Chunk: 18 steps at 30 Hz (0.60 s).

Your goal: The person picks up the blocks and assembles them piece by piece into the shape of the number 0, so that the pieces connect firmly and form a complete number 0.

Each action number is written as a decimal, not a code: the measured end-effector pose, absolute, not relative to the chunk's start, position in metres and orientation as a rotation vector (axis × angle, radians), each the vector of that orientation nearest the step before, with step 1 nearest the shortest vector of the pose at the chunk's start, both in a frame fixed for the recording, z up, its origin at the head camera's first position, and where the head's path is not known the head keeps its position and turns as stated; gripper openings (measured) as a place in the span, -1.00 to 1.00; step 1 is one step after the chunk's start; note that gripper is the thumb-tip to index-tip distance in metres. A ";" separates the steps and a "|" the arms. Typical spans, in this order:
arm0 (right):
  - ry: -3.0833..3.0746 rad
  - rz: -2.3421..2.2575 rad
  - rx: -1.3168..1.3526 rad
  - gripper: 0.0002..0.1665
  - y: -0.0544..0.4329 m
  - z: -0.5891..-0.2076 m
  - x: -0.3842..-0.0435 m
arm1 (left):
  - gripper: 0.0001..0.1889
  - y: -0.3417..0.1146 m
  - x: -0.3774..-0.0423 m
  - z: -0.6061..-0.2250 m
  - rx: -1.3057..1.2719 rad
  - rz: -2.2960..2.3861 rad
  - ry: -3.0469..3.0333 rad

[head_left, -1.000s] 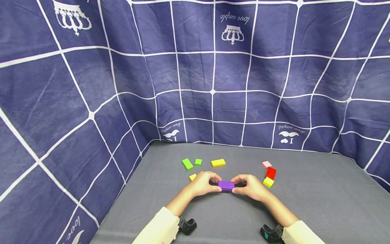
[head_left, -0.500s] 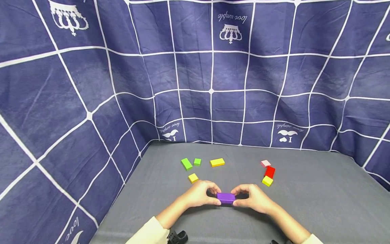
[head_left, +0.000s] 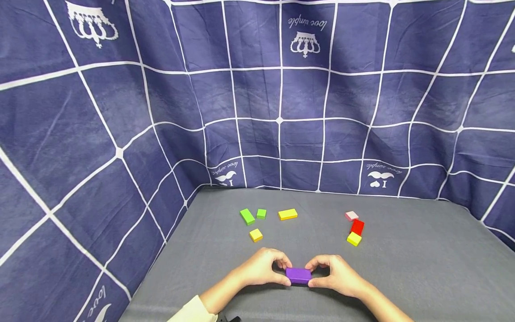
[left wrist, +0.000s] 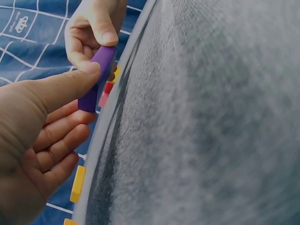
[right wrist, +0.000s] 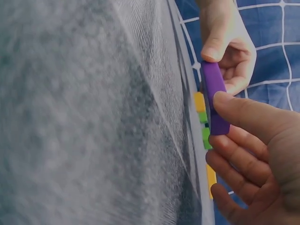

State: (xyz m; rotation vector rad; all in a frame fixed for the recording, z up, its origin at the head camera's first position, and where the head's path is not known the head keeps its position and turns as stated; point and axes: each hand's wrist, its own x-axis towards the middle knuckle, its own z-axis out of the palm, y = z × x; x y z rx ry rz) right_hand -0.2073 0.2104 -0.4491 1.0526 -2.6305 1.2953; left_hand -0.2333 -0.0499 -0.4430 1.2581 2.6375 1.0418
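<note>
A purple rectangular block [head_left: 298,275] is held between both hands near the front of the grey table. My left hand [head_left: 263,268] pinches its left end between thumb and fingers. On the opposite end, my right hand [head_left: 335,275] grips it the same way. The left wrist view shows the purple block [left wrist: 101,77] with the thumb on its near edge and the other fingers loosely bent beneath. In the right wrist view, the right thumb presses the purple block [right wrist: 216,96] and the left hand [right wrist: 229,49] holds the far end.
Beyond the hands lie a yellow square block [head_left: 255,235], a long green block [head_left: 247,216], a small green block [head_left: 261,213] and a long yellow block [head_left: 287,214]. At the right are a pink block [head_left: 352,216], a red block [head_left: 357,227] and a yellow block [head_left: 354,239]. A blue curtain [head_left: 257,98] hangs behind.
Both hands have drawn the purple block toward the table's front edge, keeping their grip. The yellow square block, partly covered by the left hand earlier, is now fully visible. The other blocks stay put.
</note>
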 end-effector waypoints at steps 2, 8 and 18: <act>-2.630 1.301 1.059 -0.72 0.211 -0.451 -0.206 | -0.68 -0.050 -0.232 -0.444 1.264 1.036 2.637; -2.601 1.262 1.069 -0.70 0.208 -0.458 -0.204 | -0.68 -0.050 -0.230 -0.449 1.280 1.035 2.632; -2.504 1.150 1.121 -0.65 0.202 -0.462 -0.203 | -0.68 -0.052 -0.229 -0.456 1.373 1.050 2.624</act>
